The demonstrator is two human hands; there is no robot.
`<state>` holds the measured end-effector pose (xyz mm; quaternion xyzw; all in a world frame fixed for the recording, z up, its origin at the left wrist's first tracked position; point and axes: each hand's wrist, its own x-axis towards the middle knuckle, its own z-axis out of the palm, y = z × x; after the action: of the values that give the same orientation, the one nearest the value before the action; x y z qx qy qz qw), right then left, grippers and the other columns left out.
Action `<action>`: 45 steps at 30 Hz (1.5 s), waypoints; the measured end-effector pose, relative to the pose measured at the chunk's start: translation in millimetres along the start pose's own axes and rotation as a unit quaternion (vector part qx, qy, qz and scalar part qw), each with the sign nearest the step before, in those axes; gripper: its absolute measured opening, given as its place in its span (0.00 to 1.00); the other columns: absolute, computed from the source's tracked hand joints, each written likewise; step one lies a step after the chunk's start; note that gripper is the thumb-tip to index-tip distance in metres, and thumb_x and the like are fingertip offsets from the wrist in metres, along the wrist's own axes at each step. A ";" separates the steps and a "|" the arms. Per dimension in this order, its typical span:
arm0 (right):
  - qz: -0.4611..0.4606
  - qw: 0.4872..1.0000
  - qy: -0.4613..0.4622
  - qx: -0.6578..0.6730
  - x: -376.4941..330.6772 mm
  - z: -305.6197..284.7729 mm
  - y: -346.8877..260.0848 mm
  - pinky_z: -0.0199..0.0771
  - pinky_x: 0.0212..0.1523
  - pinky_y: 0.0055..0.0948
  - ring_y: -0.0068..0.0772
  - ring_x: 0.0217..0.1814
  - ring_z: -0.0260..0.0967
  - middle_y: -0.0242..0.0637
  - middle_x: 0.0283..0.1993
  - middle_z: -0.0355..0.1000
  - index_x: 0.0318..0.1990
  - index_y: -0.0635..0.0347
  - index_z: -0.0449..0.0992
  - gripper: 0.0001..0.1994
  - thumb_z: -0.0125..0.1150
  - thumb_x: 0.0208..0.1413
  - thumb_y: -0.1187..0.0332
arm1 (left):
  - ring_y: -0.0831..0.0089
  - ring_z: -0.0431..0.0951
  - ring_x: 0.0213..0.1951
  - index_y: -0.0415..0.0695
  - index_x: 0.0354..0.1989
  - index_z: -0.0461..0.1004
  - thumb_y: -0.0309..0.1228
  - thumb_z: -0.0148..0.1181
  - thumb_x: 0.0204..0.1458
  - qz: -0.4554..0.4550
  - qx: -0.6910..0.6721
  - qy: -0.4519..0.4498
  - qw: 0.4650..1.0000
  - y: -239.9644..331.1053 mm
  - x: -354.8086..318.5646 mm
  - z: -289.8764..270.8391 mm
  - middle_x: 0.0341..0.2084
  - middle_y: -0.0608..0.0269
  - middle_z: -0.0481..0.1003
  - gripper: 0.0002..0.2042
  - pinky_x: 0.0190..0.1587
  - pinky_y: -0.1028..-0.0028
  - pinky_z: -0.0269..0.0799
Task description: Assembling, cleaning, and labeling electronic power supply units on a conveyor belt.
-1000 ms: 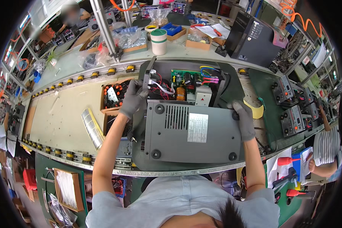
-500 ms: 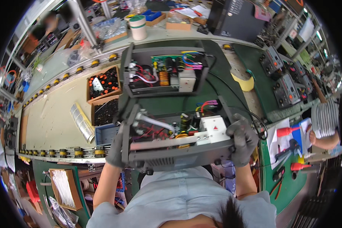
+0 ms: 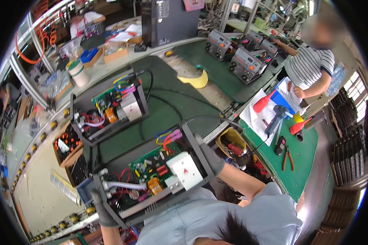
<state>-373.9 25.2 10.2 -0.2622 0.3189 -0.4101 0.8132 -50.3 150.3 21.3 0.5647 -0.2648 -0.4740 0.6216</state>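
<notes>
Between my two gloved hands is an open dark-metal electronics chassis (image 3: 140, 193), tilted in the view. Inside are a green circuit board, a copper-wound coil, coloured wires and a white cover plate with a red triangle mark. My left hand (image 3: 104, 210), in a grey glove, grips its left end. My right hand (image 3: 213, 157), gloved alike, grips the right end, its fingers partly hidden behind the frame. Just beyond lies a second open chassis (image 3: 110, 136) of the same kind on the green mat (image 3: 171, 108). A black cable runs to the right from near the held chassis.
Small boxes (image 3: 69, 157) of dark and orange-tipped parts stand left, beside a roller track (image 3: 63, 225). On the right, a green bench (image 3: 304, 167) holds orange-handled pliers (image 3: 288, 158), a power screwdriver (image 3: 279, 116) and red bottles. A co-worker (image 3: 310, 65) stands beyond, near several finished-looking units (image 3: 247, 65).
My view has swung to the right, bringing the co-worker and side bench further in. The held chassis now appears tilted, its right end higher in the picture; both hands still grip it.
</notes>
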 end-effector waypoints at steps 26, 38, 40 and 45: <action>-0.493 0.581 0.341 -0.550 -32.4 -12.9 -122.4 0.69 0.40 0.28 0.30 0.37 0.70 0.40 0.34 0.73 0.40 0.66 0.73 0.10 0.54 0.55 0.68 | 0.54 0.66 0.51 0.42 0.36 0.74 0.32 0.54 0.50 0.494 0.410 0.072 0.763 28.8 56.7 73.6 0.34 0.59 0.72 0.09 0.58 0.54 0.54; -0.430 0.708 0.153 -0.539 21.5 28.7 -13.2 0.66 0.41 0.34 0.51 0.40 0.67 0.51 0.40 0.66 0.51 0.67 0.64 0.20 0.49 0.58 0.60 | 0.52 0.67 0.51 0.38 0.37 0.72 0.28 0.51 0.52 0.527 0.426 0.069 0.733 20.7 60.7 69.1 0.36 0.55 0.73 0.08 0.56 0.56 0.59; -0.424 0.699 0.155 -0.555 21.5 30.4 -10.6 0.67 0.40 0.35 0.52 0.40 0.66 0.51 0.40 0.66 0.51 0.67 0.64 0.20 0.50 0.57 0.61 | 0.54 0.67 0.51 0.41 0.36 0.73 0.30 0.51 0.52 0.530 0.416 0.073 0.736 20.1 61.4 69.0 0.35 0.58 0.73 0.08 0.56 0.54 0.58; -0.410 0.674 0.172 -0.590 24.7 32.7 -8.6 0.67 0.38 0.37 0.54 0.38 0.66 0.50 0.39 0.65 0.52 0.67 0.64 0.22 0.52 0.54 0.62 | 0.56 0.68 0.51 0.42 0.34 0.74 0.32 0.52 0.52 0.534 0.413 0.079 0.734 19.6 61.8 69.2 0.34 0.60 0.73 0.08 0.56 0.53 0.57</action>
<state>-342.8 5.4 30.1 -0.7170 0.4893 -0.4665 0.1700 -79.1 62.4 42.5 0.5670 -0.6424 0.1376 0.4968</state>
